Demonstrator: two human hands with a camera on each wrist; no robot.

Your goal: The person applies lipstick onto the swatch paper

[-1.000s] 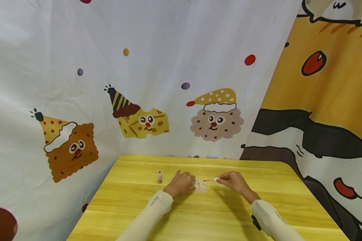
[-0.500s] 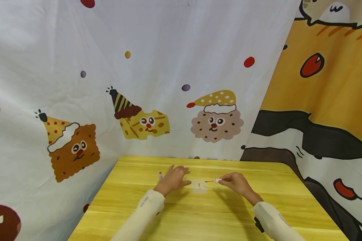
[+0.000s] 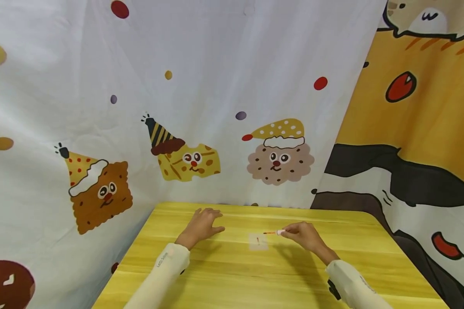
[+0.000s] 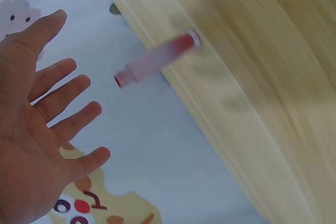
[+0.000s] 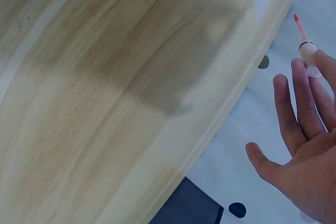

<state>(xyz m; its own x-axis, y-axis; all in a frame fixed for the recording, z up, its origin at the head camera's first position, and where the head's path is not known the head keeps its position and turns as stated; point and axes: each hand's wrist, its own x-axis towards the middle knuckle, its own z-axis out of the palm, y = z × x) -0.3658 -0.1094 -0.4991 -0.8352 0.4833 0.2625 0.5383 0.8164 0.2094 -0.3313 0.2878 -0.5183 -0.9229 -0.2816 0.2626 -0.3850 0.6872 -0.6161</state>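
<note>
My right hand (image 3: 303, 235) pinches the pale cap of a lip gloss applicator (image 3: 280, 232) between thumb and fingers. Its thin wand points left, and the red tip (image 5: 296, 18) shows in the right wrist view. Just left of the tip lies a small whitish paper square (image 3: 258, 246) with a short red streak on it. My left hand (image 3: 200, 225), fingers spread and holding nothing, is over the table's left part. The uncapped lip gloss tube (image 4: 157, 60), clear with red at its base, stands near those fingertips in the left wrist view; the hand hides it from the head view.
The yellow wood-grain table (image 3: 232, 279) reaches back to a white curtain (image 3: 201, 56) printed with cartoon snacks. Another printed panel (image 3: 410, 128) hangs on the right, close to the table's edge.
My left hand has lifted off the paper square and moved left toward the tube, fingers spreading. The right hand stays nearly in place with the applicator.
</note>
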